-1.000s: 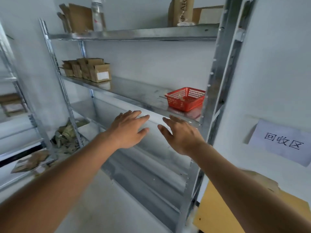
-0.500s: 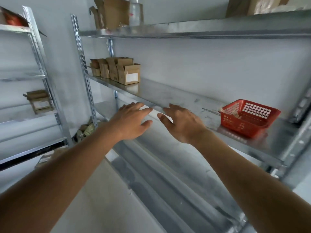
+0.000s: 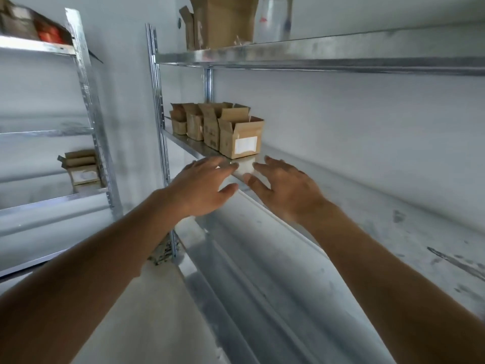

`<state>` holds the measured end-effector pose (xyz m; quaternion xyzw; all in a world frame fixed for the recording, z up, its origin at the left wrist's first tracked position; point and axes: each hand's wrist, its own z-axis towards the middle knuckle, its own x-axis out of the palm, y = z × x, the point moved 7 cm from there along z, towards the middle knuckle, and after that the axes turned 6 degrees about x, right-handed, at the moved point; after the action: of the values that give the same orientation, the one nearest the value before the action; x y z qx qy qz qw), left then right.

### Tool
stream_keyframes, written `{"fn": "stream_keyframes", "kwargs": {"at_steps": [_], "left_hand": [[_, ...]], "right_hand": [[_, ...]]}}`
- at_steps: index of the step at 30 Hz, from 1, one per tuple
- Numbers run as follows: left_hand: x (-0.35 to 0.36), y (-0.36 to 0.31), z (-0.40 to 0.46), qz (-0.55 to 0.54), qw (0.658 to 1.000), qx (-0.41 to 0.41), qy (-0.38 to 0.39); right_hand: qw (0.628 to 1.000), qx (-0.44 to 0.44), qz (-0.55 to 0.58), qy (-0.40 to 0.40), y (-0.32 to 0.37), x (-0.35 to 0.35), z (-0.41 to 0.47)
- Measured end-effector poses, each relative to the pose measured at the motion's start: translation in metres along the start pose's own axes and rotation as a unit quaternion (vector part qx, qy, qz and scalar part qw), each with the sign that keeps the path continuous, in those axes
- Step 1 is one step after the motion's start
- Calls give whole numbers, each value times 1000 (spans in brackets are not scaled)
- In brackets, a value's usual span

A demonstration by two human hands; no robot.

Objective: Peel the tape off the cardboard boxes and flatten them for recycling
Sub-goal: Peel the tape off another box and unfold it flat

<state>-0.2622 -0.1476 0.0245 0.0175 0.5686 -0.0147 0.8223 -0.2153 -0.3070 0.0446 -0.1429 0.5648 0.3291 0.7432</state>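
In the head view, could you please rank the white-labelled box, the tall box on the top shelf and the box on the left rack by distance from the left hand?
From the left hand:
1. White-labelled box, just beyond the fingertips.
2. Box on the left rack, off to the left.
3. Tall box, top shelf, overhead.

Row of cardboard boxes (image 3: 210, 127): four small brown cartons, upright, side by side and touching, at the left end of the middle metal shelf (image 3: 367, 219). Top flaps open and standing up. Nearest box (image 3: 241, 137): largest in view, white label on its front face. Larger open box (image 3: 223, 22): brown, upright on the top shelf, flaps raised. Another open box (image 3: 81, 166): brown, white label, on the neighbouring rack at left.
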Motion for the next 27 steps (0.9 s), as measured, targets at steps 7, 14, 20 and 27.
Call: {"fn": "stream_keyframes", "kwargs": {"at_steps": [7,14,20,27], "left_hand": [[30,118,77,-51,996,66,-10],[60,214,161,-99,987,130,2],[100,269,227,-98,984,145,14],[148,294,290,-109,983,145,22]], "right_hand": [[999,48,8,-18,25,48,127],[993,115,2,-35,38,83,229],[989,142,-24,-34,24,113,306],[986,139,-61,-75,1,128,385]]}}
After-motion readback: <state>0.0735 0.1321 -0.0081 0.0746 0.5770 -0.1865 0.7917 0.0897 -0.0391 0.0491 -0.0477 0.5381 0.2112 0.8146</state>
